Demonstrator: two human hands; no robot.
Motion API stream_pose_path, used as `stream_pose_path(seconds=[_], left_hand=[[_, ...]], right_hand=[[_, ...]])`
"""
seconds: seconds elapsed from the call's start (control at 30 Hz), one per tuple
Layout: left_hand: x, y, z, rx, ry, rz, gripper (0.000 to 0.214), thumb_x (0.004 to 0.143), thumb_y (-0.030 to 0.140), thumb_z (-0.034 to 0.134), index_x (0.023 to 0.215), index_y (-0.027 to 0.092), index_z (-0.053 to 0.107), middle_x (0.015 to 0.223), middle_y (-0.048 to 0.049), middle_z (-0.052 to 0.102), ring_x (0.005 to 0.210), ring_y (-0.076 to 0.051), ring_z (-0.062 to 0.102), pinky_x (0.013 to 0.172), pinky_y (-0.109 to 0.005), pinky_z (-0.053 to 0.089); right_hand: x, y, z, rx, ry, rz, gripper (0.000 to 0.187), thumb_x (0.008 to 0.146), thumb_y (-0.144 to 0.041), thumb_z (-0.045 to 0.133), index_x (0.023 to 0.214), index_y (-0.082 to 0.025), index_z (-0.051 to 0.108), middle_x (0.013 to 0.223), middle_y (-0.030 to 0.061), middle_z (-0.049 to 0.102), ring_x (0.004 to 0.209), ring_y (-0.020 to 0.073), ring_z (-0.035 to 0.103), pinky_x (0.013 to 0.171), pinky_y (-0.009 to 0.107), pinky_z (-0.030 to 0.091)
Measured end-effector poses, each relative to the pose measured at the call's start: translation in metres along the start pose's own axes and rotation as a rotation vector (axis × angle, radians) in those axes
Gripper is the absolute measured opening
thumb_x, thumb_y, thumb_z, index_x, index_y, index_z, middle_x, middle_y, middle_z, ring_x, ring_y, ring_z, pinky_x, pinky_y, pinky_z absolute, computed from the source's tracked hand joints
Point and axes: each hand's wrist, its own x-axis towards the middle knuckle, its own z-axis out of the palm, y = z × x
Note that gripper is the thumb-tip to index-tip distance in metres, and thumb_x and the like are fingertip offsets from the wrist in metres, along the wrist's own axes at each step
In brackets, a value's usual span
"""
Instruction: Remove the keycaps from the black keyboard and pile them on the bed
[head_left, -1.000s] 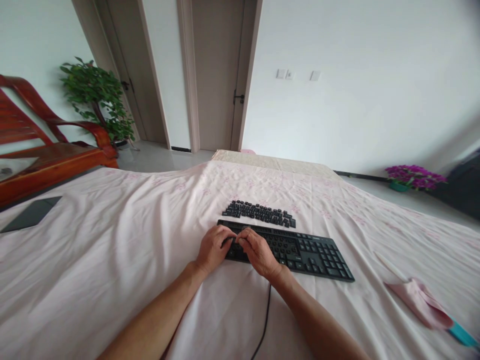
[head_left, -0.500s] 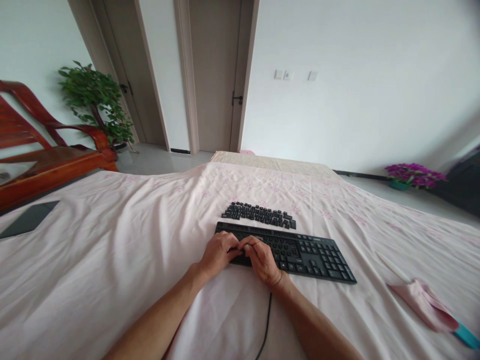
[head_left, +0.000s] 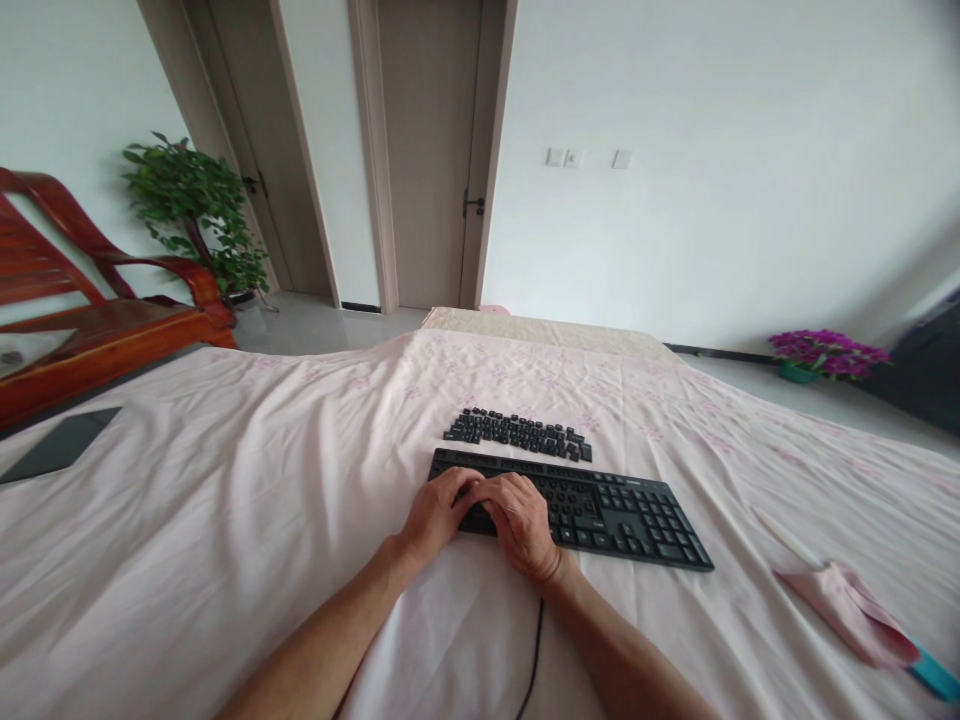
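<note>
A black computer keyboard lies flat on a pale pink cloth, many of its middle keys off and their sockets bare. Over its left part, my left hand and my right hand meet with bent fingers, fingertips close together. Whatever is between those fingertips is hidden. Just beyond the keyboard, loose black keycaps are laid out in rows. A black cable runs toward me beneath my right forearm.
At the right lies a pink folded cloth with a white stick and a blue end. A dark flat panel rests at the left. Beyond are a wooden chair, a green plant and purple flowers.
My right hand has shifted slightly left, its fingers now lying more over the left fingertips. Keyboard and keycaps stay in place on the cloth.
</note>
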Motion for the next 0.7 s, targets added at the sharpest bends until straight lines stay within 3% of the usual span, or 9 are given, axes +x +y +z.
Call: stream_pose_path(seconds=[0.1,0.2,0.33,0.43,0.7], left_hand=[[0.002,-0.001,-0.001,-0.053,0.051,-0.039,0.019,0.081,0.02,0.055,0.099,0.023,0.062,0.095,-0.0012,0.067,0.086,-0.017,0.062,0.079,-0.029,0.049],[0.003,-0.004,-0.001,-0.128,0.061,-0.093,0.024,0.078,0.016,0.055,0.101,0.022,0.061,0.09,-0.0006,0.068,0.083,-0.016,0.064,0.077,-0.028,0.052],[0.003,-0.01,0.001,-0.226,0.102,-0.176,0.04,0.077,0.012,0.056,0.115,0.022,0.056,0.091,-0.0014,0.068,0.082,-0.015,0.065,0.081,-0.03,0.054],[0.003,-0.013,0.003,-0.316,0.152,-0.19,0.044,0.078,0.013,0.057,0.12,0.022,0.052,0.096,-0.0029,0.065,0.085,-0.014,0.066,0.083,-0.031,0.055],[0.001,-0.013,0.0,-0.355,0.164,-0.181,0.049,0.076,0.015,0.061,0.123,0.023,0.049,0.099,-0.0031,0.062,0.079,-0.013,0.068,0.078,-0.028,0.055]], right_hand=[[0.004,-0.004,-0.001,-0.111,-0.051,-0.095,0.023,0.096,-0.021,0.039,0.102,-0.024,0.061,0.105,0.0047,0.067,0.109,0.0178,0.052,0.094,0.035,0.038],[0.008,-0.004,-0.002,-0.132,-0.043,-0.144,0.027,0.097,-0.019,0.034,0.104,-0.023,0.06,0.106,0.0064,0.065,0.11,0.0187,0.052,0.098,0.038,0.037],[0.011,-0.004,-0.004,-0.181,-0.009,0.069,0.028,0.098,-0.022,0.032,0.099,-0.019,0.06,0.092,0.0077,0.063,0.09,0.0175,0.058,0.084,0.03,0.043],[0.013,-0.004,-0.003,-0.225,-0.05,0.249,0.024,0.096,-0.03,0.041,0.092,-0.02,0.061,0.087,0.0049,0.062,0.08,0.0146,0.059,0.072,0.022,0.042],[0.018,0.004,0.003,-0.209,-0.137,0.383,0.012,0.09,-0.028,0.054,0.087,-0.023,0.064,0.088,0.0004,0.067,0.081,0.0143,0.063,0.068,0.021,0.04]])
